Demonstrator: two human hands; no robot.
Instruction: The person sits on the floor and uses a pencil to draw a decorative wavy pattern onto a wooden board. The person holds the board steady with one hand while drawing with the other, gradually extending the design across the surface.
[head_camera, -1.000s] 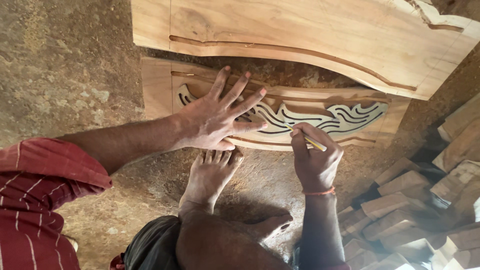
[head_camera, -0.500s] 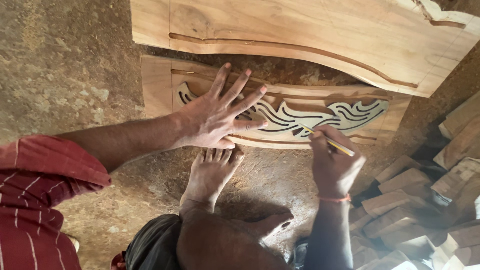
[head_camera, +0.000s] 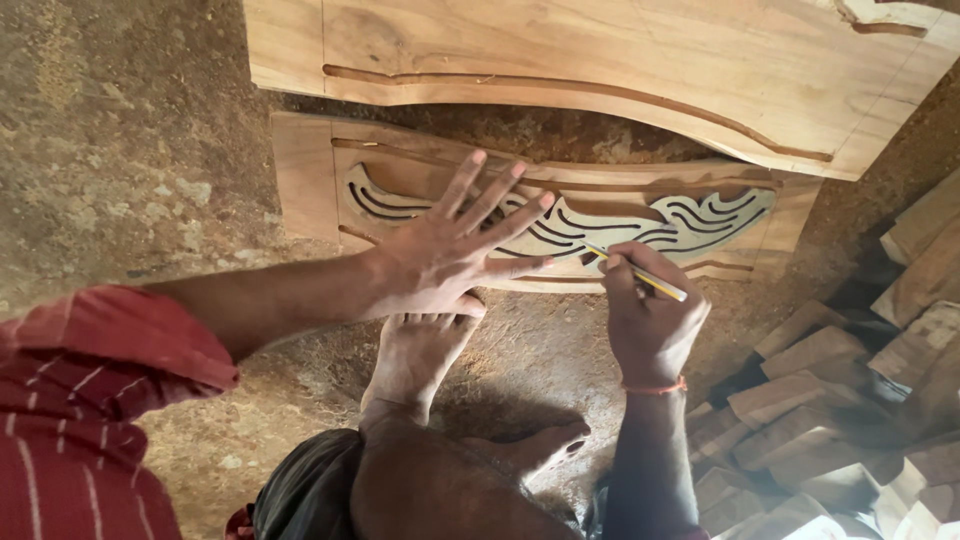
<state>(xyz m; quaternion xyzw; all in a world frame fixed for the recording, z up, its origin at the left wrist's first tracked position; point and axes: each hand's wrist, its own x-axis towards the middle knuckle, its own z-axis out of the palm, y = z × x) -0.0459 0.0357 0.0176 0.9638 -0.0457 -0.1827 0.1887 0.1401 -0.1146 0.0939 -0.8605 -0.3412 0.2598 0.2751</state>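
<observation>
Head view. The person is sitting on the earthen floor (head_camera: 120, 150), facing a wooden panel (head_camera: 300, 175) that is lying flat on the ground. A pale cut-out stencil (head_camera: 700, 215) with wavy openings is lying on the panel's recessed face.

The left hand (head_camera: 450, 255) is lying open, fingers spread wide, pressing flat on the left part of the stencil and holding it against the panel. The right hand (head_camera: 650, 315) is closed around a yellow pencil (head_camera: 640, 273), gripping it between thumb and forefingers; the tip is touching the stencil near its lower middle edge, just right of the left hand's fingertips. A thin orange band is circling the right wrist.

The person's bare foot (head_camera: 420, 350) is resting against the panel's near edge, directly below the left hand. A second, larger carved board (head_camera: 600, 60) is lying beyond the panel. Stacked wood offcuts (head_camera: 830, 400) are lying at the right.

Step in hand, as judged: the stencil outline is being traced onto the panel, with the middle section under the pencil. The next move is calling for steady downward pressure from the left hand so the stencil is not shifting, and for the pencil tip following each opening's edge closely.
</observation>
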